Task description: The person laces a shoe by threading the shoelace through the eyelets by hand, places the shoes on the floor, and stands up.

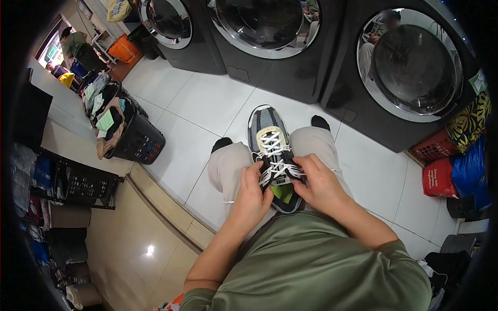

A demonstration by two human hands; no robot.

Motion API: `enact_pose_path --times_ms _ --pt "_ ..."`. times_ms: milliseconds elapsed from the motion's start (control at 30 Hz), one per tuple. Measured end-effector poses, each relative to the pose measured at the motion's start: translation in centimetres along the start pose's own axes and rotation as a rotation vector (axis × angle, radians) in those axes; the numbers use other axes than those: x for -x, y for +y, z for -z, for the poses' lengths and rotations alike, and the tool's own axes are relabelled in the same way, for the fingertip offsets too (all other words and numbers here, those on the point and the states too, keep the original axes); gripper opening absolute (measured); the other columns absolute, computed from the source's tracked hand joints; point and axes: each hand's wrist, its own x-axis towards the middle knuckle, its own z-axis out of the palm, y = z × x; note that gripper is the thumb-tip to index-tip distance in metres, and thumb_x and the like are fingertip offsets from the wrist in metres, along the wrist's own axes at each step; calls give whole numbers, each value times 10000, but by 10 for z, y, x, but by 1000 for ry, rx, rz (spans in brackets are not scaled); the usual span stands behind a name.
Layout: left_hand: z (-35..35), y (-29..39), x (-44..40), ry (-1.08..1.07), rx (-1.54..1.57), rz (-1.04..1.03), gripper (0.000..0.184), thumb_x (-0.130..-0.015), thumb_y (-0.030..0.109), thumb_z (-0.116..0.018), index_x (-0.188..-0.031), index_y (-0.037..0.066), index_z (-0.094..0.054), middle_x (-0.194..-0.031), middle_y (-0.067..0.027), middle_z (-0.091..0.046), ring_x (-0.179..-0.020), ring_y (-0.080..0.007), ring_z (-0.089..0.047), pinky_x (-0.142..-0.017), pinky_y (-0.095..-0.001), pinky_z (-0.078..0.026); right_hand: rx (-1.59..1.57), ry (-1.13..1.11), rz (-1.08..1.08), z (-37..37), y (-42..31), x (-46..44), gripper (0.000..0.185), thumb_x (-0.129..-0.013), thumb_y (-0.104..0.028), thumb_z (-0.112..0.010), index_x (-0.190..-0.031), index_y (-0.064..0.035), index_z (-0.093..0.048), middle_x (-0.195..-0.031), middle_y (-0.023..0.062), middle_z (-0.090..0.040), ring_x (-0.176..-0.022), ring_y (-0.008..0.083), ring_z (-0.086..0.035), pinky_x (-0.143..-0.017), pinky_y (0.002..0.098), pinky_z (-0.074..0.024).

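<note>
A grey, black and white sneaker (267, 124) with a cream patch lies between my knees, its toe pointing away from me. White shoelaces (272, 143) criss-cross up its front, and a bright green insole (283, 194) shows in the opening. On the left of the shoe's collar, my left hand (251, 196) is closed, thumb and fingers pinching the laces near the top eyelets. My right hand (320, 182) pinches the laces at the opposite side. Fingertips partly hide the exact grip of each hand.
Dark front-loading washers (280, 67) line the far side. A black laundry basket (142, 140) full of clothes stands at left, near a raised floor edge (161, 207). Red and blue bags (441, 179) sit at right. Another person (75, 44) is at the far left.
</note>
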Motion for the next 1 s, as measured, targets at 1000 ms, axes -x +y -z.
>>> enact_pose_path --times_ms 1000 --pt "15 16 16 41 20 1 261 -917 41 -679 -1136 -44 -565 -1098 -201 -550 -972 -346 -594 -800 -376 -505 80 245 359 -13 6 8 282 -830 -153 -775 -1073 -66 -660 -986 81 -603 -834 258 -605 -696 354 -515"
